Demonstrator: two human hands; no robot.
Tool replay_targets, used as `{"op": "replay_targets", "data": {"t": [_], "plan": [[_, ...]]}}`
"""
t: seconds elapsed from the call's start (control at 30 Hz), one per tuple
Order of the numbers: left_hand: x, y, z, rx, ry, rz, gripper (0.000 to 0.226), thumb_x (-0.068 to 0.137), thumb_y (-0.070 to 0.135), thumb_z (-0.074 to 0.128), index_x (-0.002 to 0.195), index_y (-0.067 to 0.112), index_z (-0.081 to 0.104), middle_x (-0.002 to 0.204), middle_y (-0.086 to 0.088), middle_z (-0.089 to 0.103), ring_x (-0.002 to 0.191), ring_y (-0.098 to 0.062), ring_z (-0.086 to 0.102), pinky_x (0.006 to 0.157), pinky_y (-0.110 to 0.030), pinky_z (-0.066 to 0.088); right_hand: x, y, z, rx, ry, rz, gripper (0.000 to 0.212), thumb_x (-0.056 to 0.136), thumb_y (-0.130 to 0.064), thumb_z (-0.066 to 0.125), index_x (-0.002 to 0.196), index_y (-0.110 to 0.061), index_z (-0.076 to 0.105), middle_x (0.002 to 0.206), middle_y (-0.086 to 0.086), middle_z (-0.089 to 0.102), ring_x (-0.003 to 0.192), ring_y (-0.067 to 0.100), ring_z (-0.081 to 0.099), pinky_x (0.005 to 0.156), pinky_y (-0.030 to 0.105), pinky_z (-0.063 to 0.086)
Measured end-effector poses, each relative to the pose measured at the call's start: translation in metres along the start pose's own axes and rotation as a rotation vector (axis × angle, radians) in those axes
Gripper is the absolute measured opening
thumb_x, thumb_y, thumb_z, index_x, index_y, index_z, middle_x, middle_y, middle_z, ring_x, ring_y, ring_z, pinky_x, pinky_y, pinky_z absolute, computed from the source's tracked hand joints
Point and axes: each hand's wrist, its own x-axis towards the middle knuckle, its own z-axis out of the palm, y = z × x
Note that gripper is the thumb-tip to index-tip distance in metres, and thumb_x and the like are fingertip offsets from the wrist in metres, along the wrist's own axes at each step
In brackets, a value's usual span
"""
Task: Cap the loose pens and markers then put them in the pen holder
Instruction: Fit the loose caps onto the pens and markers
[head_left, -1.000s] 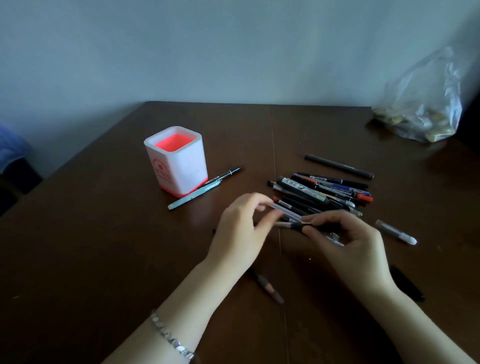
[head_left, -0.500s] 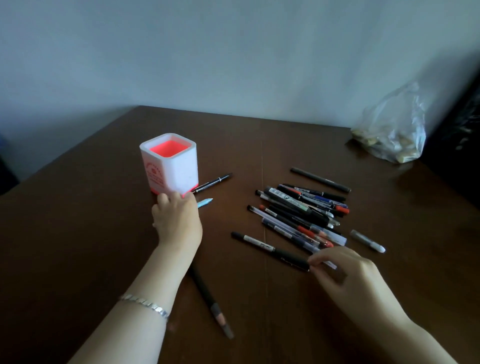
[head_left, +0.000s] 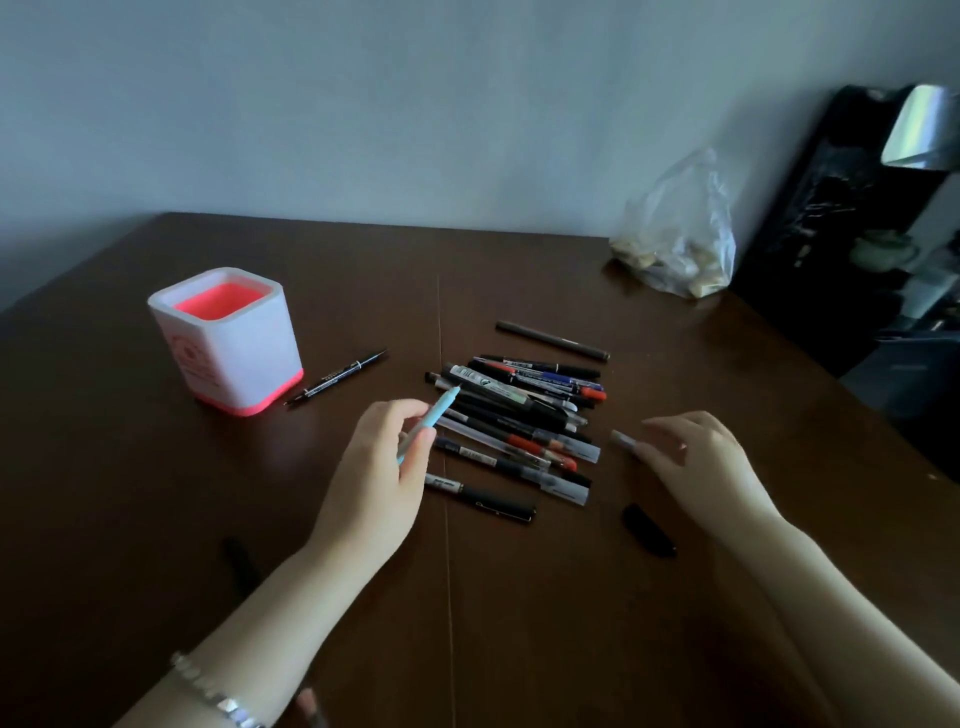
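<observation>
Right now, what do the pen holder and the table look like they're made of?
Pen holder: likely plastic, smooth matte white walls, and light glows red through the base and inside. Table: looks like dark brown wood or veneer with a soft sheen; a seam runs down its middle.

One pen holder, one plastic bag, two hands, pens in pile (too overlapped to count)

Left hand: your left hand is raised above the table, back toward the camera, fingers curled and pinched on something slim.
Left wrist: your forearm runs in from the lower left, a silver link bracelet around it.
Right hand: your right hand is palm down, fingers spread and blurred, low over the table.
</observation>
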Motion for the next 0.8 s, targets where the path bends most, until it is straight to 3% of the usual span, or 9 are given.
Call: {"op": "replay_targets", "data": {"t": [0.1, 0.17, 0.23, 0.33, 0.43, 0.57, 0.8], "plan": [[0.002, -0.005, -0.001, -0.062, -0.016, -0.04, 0.017, 0.09, 0.014, 0.051, 0.107, 0.013, 0.057, 0.096, 0.002, 0.057, 0.086, -0.015, 0.059, 0.066, -0.009, 0.041, 0.013, -0.006, 0.005, -0.026, -0.043, 0.051, 0.028, 0.088, -0.033, 0.054, 0.108, -0.016, 0.064, 0.119, 0.006, 0.052, 0.115, 0.023, 0.044, 0.091, 0.034, 0.04], [0.002, -0.006, -0.003, -0.101, -0.001, -0.07, 0.014, 0.09, 0.014, 0.053, 0.101, 0.02, 0.056, 0.092, 0.004, 0.058, 0.085, -0.012, 0.058, 0.065, -0.007, 0.042, 0.015, -0.016, 0.004, 0.035, 0.095, 0.03, 0.029, 0.091, -0.032, 0.05, 0.107, -0.011, 0.062, 0.111, 0.008, 0.058, 0.102, 0.023, 0.052, 0.081, 0.033, 0.045], [0.002, -0.005, -0.003, -0.123, -0.007, -0.071, 0.015, 0.089, 0.014, 0.054, 0.103, 0.019, 0.057, 0.093, 0.007, 0.057, 0.086, -0.007, 0.058, 0.067, -0.001, 0.042, 0.012, -0.035, -0.001, 0.25, 0.213, -0.037, 0.02, 0.092, -0.026, 0.05, 0.104, -0.014, 0.06, 0.094, 0.003, 0.063, 0.08, 0.014, 0.056, 0.064, 0.022, 0.045], [0.002, -0.002, -0.004, -0.153, -0.046, -0.028, 0.019, 0.088, 0.013, 0.056, 0.106, 0.016, 0.06, 0.097, 0.012, 0.057, 0.092, 0.004, 0.056, 0.072, 0.001, 0.04, 0.005, -0.067, 0.001, 0.573, 0.07, -0.129, 0.008, 0.09, -0.025, 0.053, 0.093, -0.021, 0.06, 0.062, -0.012, 0.058, 0.054, 0.008, 0.049, 0.044, 0.012, 0.038], [0.002, 0.0, -0.004, -0.19, -0.065, 0.033, 0.02, 0.085, 0.009, 0.059, 0.103, 0.016, 0.063, 0.097, 0.014, 0.058, 0.098, 0.01, 0.053, 0.075, 0.0, 0.04, -0.004, -0.079, 0.013, 0.879, -0.091, -0.111, 0.012, 0.09, -0.022, 0.051, 0.088, -0.019, 0.062, 0.051, -0.009, 0.05, 0.05, 0.008, 0.043, 0.049, 0.019, 0.04], [0.003, -0.004, -0.003, -0.168, -0.089, 0.116, 0.02, 0.084, 0.007, 0.061, 0.103, 0.013, 0.066, 0.095, 0.007, 0.063, 0.098, -0.002, 0.057, 0.076, -0.004, 0.043, -0.013, -0.076, 0.021, 1.136, -0.241, 0.0, 0.015, 0.084, -0.026, 0.055, 0.08, -0.014, 0.064, 0.052, -0.007, 0.049, 0.053, 0.008, 0.043, 0.053, 0.018, 0.042], [0.003, -0.005, 0.0, -0.162, -0.144, 0.172, 0.021, 0.082, 0.012, 0.062, 0.102, 0.016, 0.068, 0.095, 0.009, 0.065, 0.093, -0.002, 0.06, 0.078, -0.012, 0.047, -0.016, -0.077, 0.025, 1.049, -0.275, -0.073, 0.03, 0.074, -0.038, 0.057, 0.087, -0.013, 0.067, 0.054, -0.005, 0.05, 0.05, 0.007, 0.042, 0.051, 0.018, 0.039]]}}
